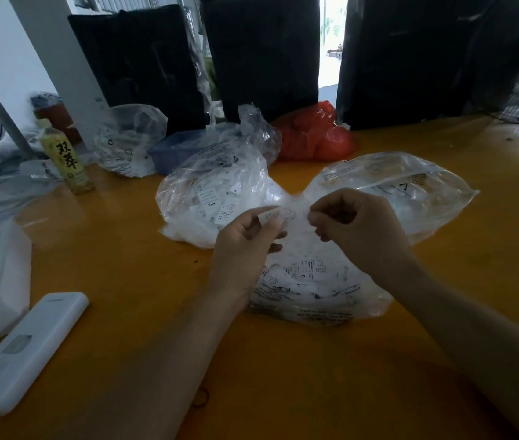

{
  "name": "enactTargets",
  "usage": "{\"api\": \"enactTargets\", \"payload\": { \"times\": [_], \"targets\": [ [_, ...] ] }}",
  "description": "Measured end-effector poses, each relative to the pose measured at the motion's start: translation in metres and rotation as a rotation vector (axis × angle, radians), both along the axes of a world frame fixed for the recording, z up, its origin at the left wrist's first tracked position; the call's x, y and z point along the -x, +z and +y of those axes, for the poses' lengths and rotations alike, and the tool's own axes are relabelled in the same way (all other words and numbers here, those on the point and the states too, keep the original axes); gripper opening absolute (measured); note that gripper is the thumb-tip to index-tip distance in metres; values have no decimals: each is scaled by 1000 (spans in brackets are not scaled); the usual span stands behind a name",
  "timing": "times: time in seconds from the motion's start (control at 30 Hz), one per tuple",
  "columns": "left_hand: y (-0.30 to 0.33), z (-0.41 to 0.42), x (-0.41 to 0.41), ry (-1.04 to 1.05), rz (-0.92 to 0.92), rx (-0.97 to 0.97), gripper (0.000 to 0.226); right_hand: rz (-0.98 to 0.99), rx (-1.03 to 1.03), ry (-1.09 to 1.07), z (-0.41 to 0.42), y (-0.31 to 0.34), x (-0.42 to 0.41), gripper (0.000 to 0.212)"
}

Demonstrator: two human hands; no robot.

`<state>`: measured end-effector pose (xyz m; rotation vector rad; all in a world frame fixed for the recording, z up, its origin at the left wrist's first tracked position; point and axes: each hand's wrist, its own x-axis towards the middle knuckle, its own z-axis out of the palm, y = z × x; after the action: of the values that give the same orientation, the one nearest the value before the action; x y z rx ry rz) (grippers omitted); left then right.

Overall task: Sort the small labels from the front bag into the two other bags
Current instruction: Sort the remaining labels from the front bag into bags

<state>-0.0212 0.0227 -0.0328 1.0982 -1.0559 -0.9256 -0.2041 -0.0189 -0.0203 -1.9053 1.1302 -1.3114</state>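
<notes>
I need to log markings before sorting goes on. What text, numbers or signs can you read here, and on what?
"双萃": yellow drink bottle at the left.
"XXL": small white label inside the clear plastic bag behind on the left.
"S": label inside the clear front bag.
Fine print on the bags and other labels: too small or blurred.

Clear plastic bags of small labels on the table: four. One front bag (315,290), nearest the person; one left bag (210,198); one right bag (410,188); one far bag (128,144) at the back left.
Red plastic bag (312,134): one.
Blue tray (175,150): one.
Yellow-green drink bottle (66,157): one.
White remote-like device (26,350): one.
Dark elastic ring (201,400) on the tabletop: one.
Hands: two, a left hand (245,246) and a right hand (356,223).
Loose labels inside the bags: too many to count.
</notes>
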Motion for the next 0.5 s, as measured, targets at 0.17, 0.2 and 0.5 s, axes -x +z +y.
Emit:
{"api": "enactTargets", "payload": {
  "times": [0.17, 0.2, 0.5],
  "targets": [
    [6, 0, -14, 235, -376, 196, 32, -33, -8, 22, -7, 3, 9, 4],
    [9, -1, -21, 309, -416, 243, 36, -30, 5, -14, -11, 3, 12, 6],
    [1, -33, -78, 576, -927, 107, 24, 322, 108, -437, -56, -11, 52, 17]
  ]
}}
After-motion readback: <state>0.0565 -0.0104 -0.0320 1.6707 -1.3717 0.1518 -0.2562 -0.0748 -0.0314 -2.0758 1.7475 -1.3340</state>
